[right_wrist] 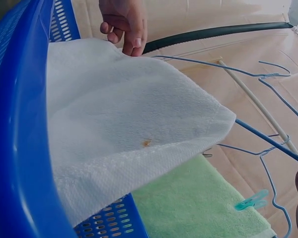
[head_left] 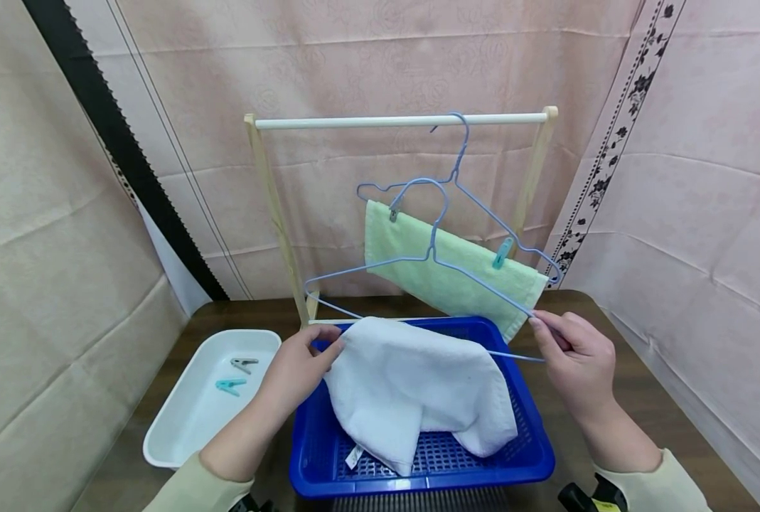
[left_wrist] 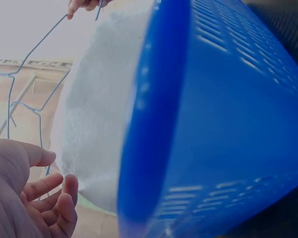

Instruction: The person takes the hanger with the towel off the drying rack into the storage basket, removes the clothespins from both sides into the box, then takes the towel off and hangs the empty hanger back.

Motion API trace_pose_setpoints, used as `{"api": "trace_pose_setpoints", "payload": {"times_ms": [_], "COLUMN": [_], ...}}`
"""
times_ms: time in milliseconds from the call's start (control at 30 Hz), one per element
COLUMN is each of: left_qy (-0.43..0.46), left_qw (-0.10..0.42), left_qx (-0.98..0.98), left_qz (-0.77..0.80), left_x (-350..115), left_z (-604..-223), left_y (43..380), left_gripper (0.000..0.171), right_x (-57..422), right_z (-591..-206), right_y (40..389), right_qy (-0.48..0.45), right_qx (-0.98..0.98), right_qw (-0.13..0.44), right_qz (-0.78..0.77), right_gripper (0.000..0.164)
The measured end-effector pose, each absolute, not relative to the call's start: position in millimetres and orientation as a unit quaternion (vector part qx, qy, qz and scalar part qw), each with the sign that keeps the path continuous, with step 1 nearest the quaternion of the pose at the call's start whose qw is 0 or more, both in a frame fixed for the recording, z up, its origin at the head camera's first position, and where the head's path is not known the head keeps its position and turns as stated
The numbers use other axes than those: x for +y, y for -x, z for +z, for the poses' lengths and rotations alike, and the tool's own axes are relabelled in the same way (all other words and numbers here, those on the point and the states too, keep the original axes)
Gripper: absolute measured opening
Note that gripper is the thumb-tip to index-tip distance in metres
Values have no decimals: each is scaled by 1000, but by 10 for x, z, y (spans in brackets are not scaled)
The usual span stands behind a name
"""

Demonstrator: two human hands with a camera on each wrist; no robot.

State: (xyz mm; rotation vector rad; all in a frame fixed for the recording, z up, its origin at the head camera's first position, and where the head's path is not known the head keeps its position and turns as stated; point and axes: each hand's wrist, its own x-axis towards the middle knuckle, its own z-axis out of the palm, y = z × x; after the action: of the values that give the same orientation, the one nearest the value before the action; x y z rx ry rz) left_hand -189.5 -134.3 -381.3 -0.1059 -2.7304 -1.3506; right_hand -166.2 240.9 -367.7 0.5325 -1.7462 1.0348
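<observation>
The left hand (head_left: 299,366) and right hand (head_left: 574,355) stand well apart, one at each side of a white towel (head_left: 418,387). The right hand pinches the blue hanger (head_left: 431,249) at its right end. The left hand has its thumb and bent fingers parted at the towel's left edge; whether the fingertips touch the fabric cannot be told. The towel lies across the hanger's lower bar, which emerges at both sides, and its lower part drops into a blue basket (head_left: 354,488). A small label (head_left: 354,456) shows at the towel's lower left, and the right wrist view reveals a brownish mark on its surface. Behind, a second hanger (head_left: 456,171) is hooked over the white bar (head_left: 354,123) of a rack and carries a green cloth (head_left: 399,245), tilted down to the right, with a grey clip (head_left: 393,215) near its left end and a teal clip (head_left: 502,254) near its right. Left of the basket, a white tray (head_left: 188,419) contains two loose clips (head_left: 230,385), one grey, one teal. Basket and tray rest on a dark wooden table (head_left: 648,405), before a pale pink curtain (head_left: 354,71).
</observation>
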Motion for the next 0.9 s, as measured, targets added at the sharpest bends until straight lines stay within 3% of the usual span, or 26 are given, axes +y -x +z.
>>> {"api": "trace_pose_setpoints", "payload": {"times_ms": [200,900], "left_qy": [40,56], "left_qw": [44,43], "left_qx": [-894,-898], "left_qz": [-445,-434], "left_x": [-1277,-1181], "left_z": [-3771,-3721], "left_y": [1927,2015], "left_gripper": [35,26], "right_x": [2355,2354], "right_z": [-3626,-3637], "right_y": [1617,1646], "right_qy": [-223,-232], "right_qx": [-719,-714], "right_qw": [495,496], "right_qz": [433,436], "right_gripper": [15,15]}}
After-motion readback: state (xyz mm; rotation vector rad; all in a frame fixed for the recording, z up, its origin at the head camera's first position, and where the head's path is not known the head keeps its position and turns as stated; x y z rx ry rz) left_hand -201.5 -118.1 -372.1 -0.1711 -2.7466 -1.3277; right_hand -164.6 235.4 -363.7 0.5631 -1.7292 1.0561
